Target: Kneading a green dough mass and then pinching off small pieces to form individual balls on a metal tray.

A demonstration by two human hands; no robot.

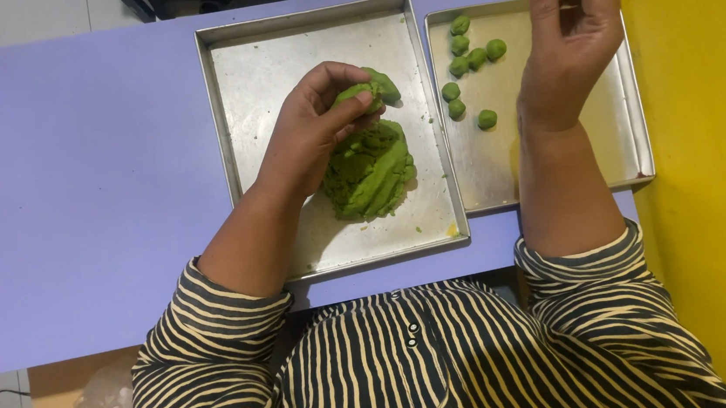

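Left hand: the left hand [313,130] is curled over the top of the dough mound, thumb and fingertips pinched shut on a small green lump of dough [368,90] at the hand's 2 o'clock; the lump is still joined to or just touching the mound below, I cannot tell which.

Right hand: the right hand [569,33] is raised over the far edge of the right tray, fingers bent loosely inward toward the palm; whether anything sits inside the curl cannot be told.

Dough mound: a large, rough green dough mound [369,173] lies just at 5 o'clock from the left hand, touching its fingers, near the middle of the left tray.

Left tray: a rectangular metal left tray [247,74] holds the mound, with small green crumbs scattered on its floor; its right wall stands just beside the other tray.

Dough balls: eight small green dough balls [462,66] lie in a loose cluster at 9 o'clock from the right hand, some touching, the lowest one a little apart at 5 o'clock of the cluster.

Right tray: a second metal right tray [619,129] carries the balls in its far left part; the right forearm crosses over its middle.

Table: a pale purple table [71,168] bears both trays, its bare stretch lying at 9 o'clock from the left tray.

Sleeves: dark striped sleeves [207,323] with cream lines are pushed up on both forearms, at 6 o'clock from the hands.

Wall: a yellow surface [718,155] runs along at 3 o'clock from the right tray.
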